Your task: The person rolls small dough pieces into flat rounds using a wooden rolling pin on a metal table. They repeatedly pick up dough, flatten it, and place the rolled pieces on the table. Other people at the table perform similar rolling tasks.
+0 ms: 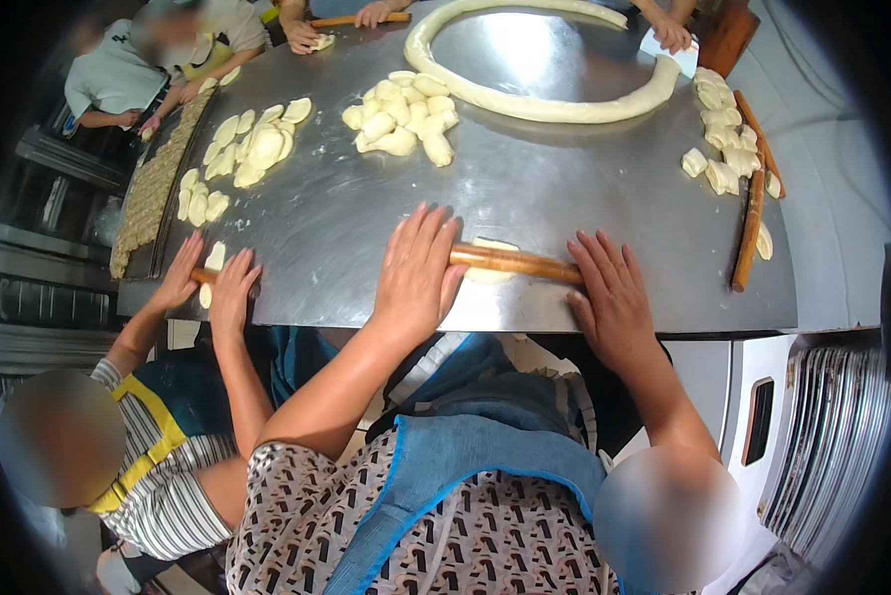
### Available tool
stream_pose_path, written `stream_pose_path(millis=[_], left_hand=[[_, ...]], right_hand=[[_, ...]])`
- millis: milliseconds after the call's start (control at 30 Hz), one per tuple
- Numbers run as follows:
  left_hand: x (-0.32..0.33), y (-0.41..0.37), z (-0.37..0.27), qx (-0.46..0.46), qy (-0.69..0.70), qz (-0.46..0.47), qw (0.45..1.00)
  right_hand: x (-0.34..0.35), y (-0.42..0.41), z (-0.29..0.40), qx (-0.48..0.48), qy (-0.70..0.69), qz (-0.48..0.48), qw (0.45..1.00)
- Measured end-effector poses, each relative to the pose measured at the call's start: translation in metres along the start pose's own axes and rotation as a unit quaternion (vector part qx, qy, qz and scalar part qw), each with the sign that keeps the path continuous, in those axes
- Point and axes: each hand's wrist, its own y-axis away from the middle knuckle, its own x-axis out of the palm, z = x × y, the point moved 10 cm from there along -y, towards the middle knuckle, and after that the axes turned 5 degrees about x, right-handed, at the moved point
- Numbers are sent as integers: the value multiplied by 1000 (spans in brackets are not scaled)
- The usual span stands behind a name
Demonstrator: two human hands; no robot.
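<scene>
A wooden rolling pin [517,262] lies across a flat piece of dough [488,275] near the front edge of the steel table [564,201]. My left hand [418,268] rests flat over the pin's left end, its fingers stretched forward. Over the right end lies my right hand [610,294], palm down with straight fingers. Neither hand has its fingers curled round the wood. Beyond the hands sits a pile of dough pieces [404,111], and behind it a long dough rope [557,110] curves round the table. The palms are hidden.
At left, a co-worker's hands [229,294] roll dough beside flattened rounds [263,145] and a tray of coated pieces [155,186]. Another person's hand [670,33] holds a scraper [668,53] at the rope's end. Cut dough [722,177] and two rolling pins [749,230] lie right.
</scene>
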Motion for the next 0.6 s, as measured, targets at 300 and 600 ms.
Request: stream_pose_path(millis=[300, 600], left_hand=[[5, -31, 19, -10, 70, 0, 997], [-14, -30, 38, -60, 31, 12, 998]], right_hand=[[-5, -27, -17, 41, -74, 24, 996], [-16, -40, 7, -39, -85, 52, 994]])
